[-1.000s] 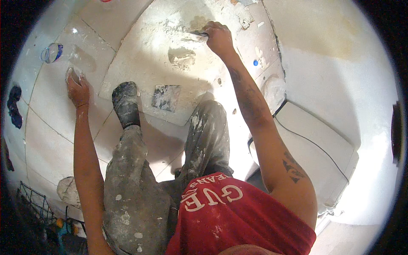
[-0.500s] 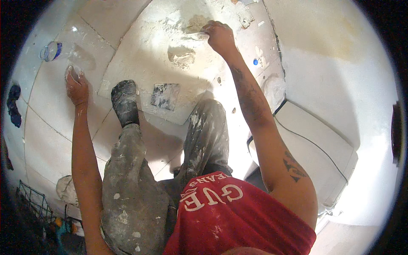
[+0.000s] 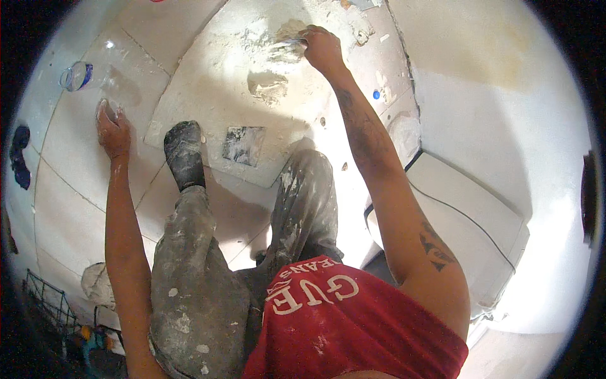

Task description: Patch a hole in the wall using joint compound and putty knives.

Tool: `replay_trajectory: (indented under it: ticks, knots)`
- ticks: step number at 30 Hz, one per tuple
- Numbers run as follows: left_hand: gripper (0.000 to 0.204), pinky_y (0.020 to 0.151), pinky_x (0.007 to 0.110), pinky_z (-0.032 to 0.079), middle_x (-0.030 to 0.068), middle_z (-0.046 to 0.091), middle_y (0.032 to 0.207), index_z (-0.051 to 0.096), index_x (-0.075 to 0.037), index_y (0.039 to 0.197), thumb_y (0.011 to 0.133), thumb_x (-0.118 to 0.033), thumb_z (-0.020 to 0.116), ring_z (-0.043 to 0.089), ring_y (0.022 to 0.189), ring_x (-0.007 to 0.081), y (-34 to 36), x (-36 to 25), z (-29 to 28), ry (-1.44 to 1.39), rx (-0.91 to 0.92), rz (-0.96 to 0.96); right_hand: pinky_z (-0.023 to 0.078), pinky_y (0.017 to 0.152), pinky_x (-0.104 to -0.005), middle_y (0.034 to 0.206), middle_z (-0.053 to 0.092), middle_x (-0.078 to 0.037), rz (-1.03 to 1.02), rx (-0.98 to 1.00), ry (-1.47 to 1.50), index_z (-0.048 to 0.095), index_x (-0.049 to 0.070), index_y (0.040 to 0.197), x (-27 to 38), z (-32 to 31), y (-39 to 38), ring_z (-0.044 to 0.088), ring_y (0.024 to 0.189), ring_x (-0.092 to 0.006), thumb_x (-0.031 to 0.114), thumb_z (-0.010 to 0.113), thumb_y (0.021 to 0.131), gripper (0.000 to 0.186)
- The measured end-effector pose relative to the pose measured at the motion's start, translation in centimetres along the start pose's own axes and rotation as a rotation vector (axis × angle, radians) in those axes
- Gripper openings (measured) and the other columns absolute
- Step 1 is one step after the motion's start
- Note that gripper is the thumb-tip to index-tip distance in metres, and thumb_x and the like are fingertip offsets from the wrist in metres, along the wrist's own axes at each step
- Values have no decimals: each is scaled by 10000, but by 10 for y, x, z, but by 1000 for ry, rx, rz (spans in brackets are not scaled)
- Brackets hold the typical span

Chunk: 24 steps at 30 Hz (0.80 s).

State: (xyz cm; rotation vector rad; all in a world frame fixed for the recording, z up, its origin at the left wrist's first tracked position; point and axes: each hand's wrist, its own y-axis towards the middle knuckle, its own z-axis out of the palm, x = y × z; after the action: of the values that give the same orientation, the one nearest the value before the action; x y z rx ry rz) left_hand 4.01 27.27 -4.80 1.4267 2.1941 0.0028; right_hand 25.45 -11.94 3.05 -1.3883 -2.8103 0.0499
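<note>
Head view: the right hand point(image 3: 323, 47), fingers wrapped round a stiff metal trowel point(image 3: 287, 45), works soft white mortar point(image 3: 268, 85) near the floor slab's point(image 3: 189, 95) far edge, while the left hand point(image 3: 113, 129), fingers spread, presses flat on the floor.

A small clear tub with a blue rim point(image 3: 76, 74) lies on the pale floor tiles point(image 3: 69, 208) at the upper left, and a dark blue cloth point(image 3: 19, 156) lies at the far left edge. A square grey-smeared tile piece point(image 3: 243, 145) sits on the big tile slab point(image 3: 208, 95), just right of a dusty black shoe point(image 3: 184, 155), and a little blue cap point(image 3: 376, 95) lies near the white wall point(image 3: 492, 107). At lower left a black wire rack point(image 3: 45, 302) stands beside a crumpled pale bag point(image 3: 96, 284), and a white box point(image 3: 467, 221) sits at the right against the wall.
</note>
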Motion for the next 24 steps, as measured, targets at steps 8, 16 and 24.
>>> replay_trajectory:
  ticks: [8,16,24]
  knots:
    - [409,916,362,331,154,435,1181,389,-12,1167,817,-203,480,405,1098,300,1,4,4,-37,59,-23,443,716,-339,881,577,-55,82,-136,20,624,94,850,4,-6,-4,548,845,-232,20,510,651,241]
    - [393,862,377,372,171,474,1114,422,-4,1121,783,-174,527,453,1028,319,0,3,3,12,26,27,443,711,-333,918,572,-38,46,-24,-114,625,123,863,19,0,-13,524,872,-200,17,508,613,296]
    - [385,859,377,376,164,467,1123,414,-16,1119,779,-158,524,449,1029,326,1,2,4,-21,-8,33,452,682,-336,871,579,-43,119,-82,-43,629,125,858,9,2,-1,540,834,-207,46,518,655,245]
